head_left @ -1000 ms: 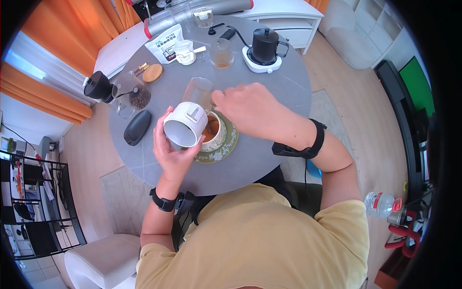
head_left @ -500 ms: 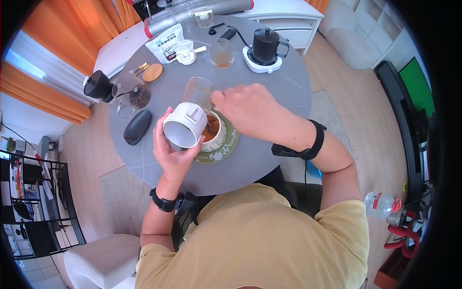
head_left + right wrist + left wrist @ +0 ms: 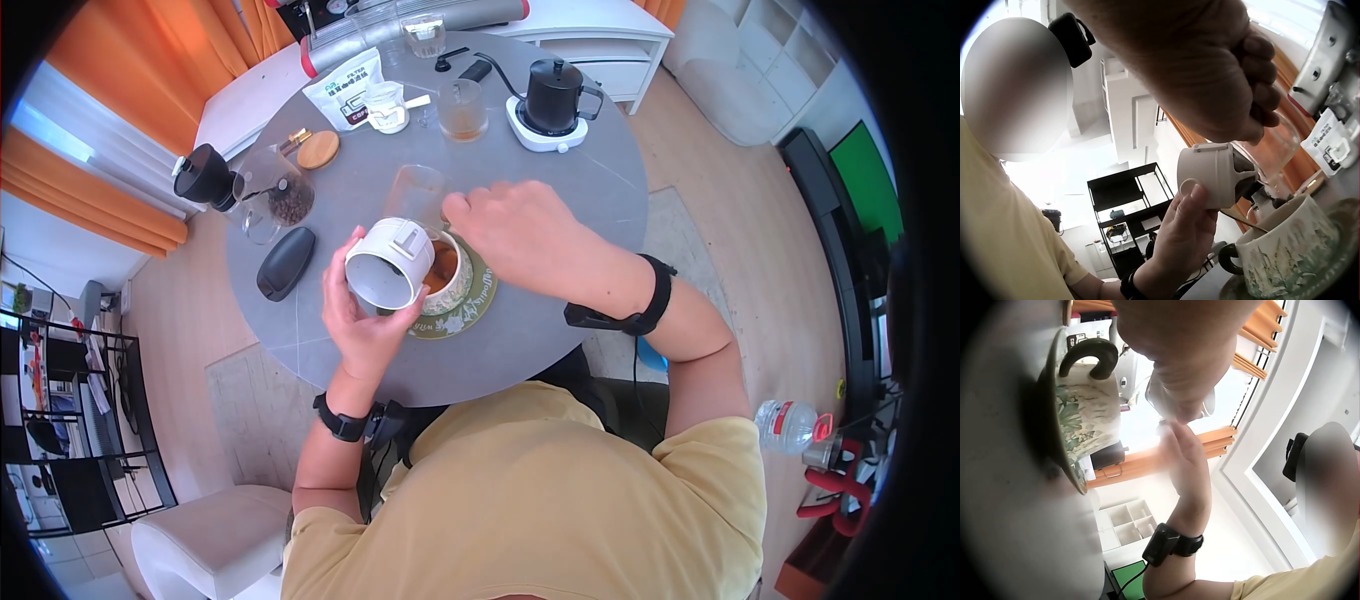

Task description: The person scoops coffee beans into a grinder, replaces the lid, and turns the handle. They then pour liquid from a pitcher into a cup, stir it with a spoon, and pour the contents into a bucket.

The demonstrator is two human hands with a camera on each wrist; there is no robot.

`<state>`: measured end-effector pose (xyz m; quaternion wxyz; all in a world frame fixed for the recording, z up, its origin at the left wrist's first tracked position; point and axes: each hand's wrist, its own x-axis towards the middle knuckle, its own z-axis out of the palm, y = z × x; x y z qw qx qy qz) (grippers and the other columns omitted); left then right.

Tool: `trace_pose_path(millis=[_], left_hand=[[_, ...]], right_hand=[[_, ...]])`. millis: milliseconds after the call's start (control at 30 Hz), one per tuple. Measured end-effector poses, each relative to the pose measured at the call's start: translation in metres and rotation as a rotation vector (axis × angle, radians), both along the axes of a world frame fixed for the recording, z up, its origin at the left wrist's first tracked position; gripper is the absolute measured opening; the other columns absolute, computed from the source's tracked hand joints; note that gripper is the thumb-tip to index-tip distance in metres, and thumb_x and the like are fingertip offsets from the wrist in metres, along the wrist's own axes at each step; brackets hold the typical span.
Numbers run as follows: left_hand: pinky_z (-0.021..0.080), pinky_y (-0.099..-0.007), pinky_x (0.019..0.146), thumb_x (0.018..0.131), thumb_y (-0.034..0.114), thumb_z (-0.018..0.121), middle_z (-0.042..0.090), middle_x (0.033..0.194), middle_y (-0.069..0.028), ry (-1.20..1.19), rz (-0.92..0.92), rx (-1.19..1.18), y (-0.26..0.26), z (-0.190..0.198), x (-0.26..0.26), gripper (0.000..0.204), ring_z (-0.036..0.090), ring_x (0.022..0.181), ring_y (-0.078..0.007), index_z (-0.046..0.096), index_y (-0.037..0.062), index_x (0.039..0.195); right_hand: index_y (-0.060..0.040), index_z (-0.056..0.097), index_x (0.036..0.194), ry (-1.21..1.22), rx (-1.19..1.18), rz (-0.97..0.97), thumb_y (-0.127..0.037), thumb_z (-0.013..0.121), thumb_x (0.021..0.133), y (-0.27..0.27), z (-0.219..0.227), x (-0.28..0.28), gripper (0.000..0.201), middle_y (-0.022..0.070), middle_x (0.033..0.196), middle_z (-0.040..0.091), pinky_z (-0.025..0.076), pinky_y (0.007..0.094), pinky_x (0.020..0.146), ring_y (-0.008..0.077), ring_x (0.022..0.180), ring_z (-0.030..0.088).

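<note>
My left hand [image 3: 362, 322] grips a white cylindrical container [image 3: 392, 246], tilted with its wide mouth facing me, beside a floral teacup [image 3: 1288, 250]. White prongs with a dark patch between them [image 3: 1245, 172] show at the container's other end. Brown liquid fills part of the cup, which stands on a green saucer [image 3: 452, 325]. Above the cup, my right hand [image 3: 520, 225] has its fingers curled, fingertips close to the container's end; I cannot tell what they pinch. A thin brown stick [image 3: 1244, 221] leans into the cup.
Just behind the cup stands a clear glass [image 3: 415, 188]. Around the table are a black kettle [image 3: 552, 95] on a white base, a glass with some brown liquid [image 3: 461, 112], a white bag [image 3: 345, 92], a jar of beans [image 3: 290, 200] and a dark oblong case [image 3: 287, 264].
My left hand and the white container have shifted slightly right and toward me. My right hand has come slightly nearer me. The pattern on the liquid in the teacup differs.
</note>
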<state>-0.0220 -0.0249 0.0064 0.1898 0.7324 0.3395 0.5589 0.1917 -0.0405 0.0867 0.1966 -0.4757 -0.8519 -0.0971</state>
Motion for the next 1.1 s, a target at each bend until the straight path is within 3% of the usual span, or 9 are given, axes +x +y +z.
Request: trace_pose_path(millis=[367,467,533,767,967,1033,1100], left_hand=[[0.045,-0.0365,0.093,0.055,0.010,0.085,0.055,0.123,-0.0181,0.015,0.023,0.025,-0.001,-0.003,0.001,0.083,0.055,0.110,-0.0280,0.044,-0.0017,0.126],[0.045,-0.0366,0.093,0.054,0.010,0.086,0.056,0.123,-0.0177,0.031,0.015,0.007,-0.002,0.000,0.001,0.084,0.056,0.109,-0.0281,0.044,-0.0016,0.127],[0.045,-0.0366,0.093,0.055,0.011,0.085,0.056,0.122,-0.0173,0.023,0.003,-0.001,-0.002,0.004,0.001,0.083,0.056,0.108,-0.0277,0.045,-0.0016,0.126],[0.047,-0.0354,0.089,0.057,0.014,0.084,0.059,0.117,-0.0141,0.080,-0.029,-0.047,0.000,0.024,0.003,0.074,0.058,0.104,-0.0252,0.050,-0.0008,0.121],[0.048,-0.0352,0.088,0.059,0.017,0.083,0.060,0.115,-0.0121,0.188,-0.180,-0.190,0.008,0.045,0.001,0.076,0.060,0.102,-0.0244,0.049,0.0023,0.125],[0.046,-0.0363,0.089,0.059,0.019,0.083,0.059,0.117,-0.0121,0.190,-0.192,-0.228,0.010,0.053,0.004,0.079,0.058,0.104,-0.0247,0.048,0.0028,0.127],[0.045,-0.0374,0.091,0.058,0.021,0.083,0.059,0.118,-0.0122,0.193,-0.205,-0.267,0.013,0.064,0.007,0.082,0.057,0.107,-0.0249,0.047,0.0032,0.129]], right_hand=[[-0.0038,0.049,0.080,-0.020,-0.020,0.011,-0.008,0.057,0.076,0.001,-0.008,0.003,0.010,0.0107,0.068,0.059,0.049,0.0356,0.050,0.0273,0.064,0.063],[-0.0039,0.050,0.082,0.010,-0.133,0.004,-0.013,0.056,0.083,0.001,-0.007,0.004,0.011,0.0117,0.068,0.060,0.048,0.0392,0.053,0.0304,0.065,0.062],[-0.0042,0.052,0.087,0.064,-0.425,0.005,-0.020,0.053,0.088,0.001,-0.001,0.006,0.016,0.0138,0.068,0.060,0.046,0.0441,0.058,0.0348,0.066,0.060],[-0.0028,0.056,0.091,0.266,-0.558,0.116,-0.022,0.051,0.089,0.006,-0.009,0.017,0.019,0.0181,0.070,0.059,0.043,0.0458,0.061,0.0374,0.068,0.057],[0.0032,0.058,0.088,0.450,-0.806,0.175,-0.027,0.049,0.091,0.012,-0.020,0.026,0.031,0.0199,0.080,0.059,0.045,0.0416,0.068,0.0340,0.076,0.058],[0.0030,0.059,0.091,0.557,-0.946,0.174,-0.028,0.049,0.092,0.011,-0.021,0.029,0.032,0.0144,0.077,0.059,0.044,0.0363,0.067,0.0236,0.072,0.056],[0.0018,0.060,0.091,0.689,-0.990,0.191,-0.029,0.049,0.093,0.011,-0.028,0.032,0.032,0.0100,0.076,0.058,0.043,0.0336,0.066,0.0190,0.072,0.054]])
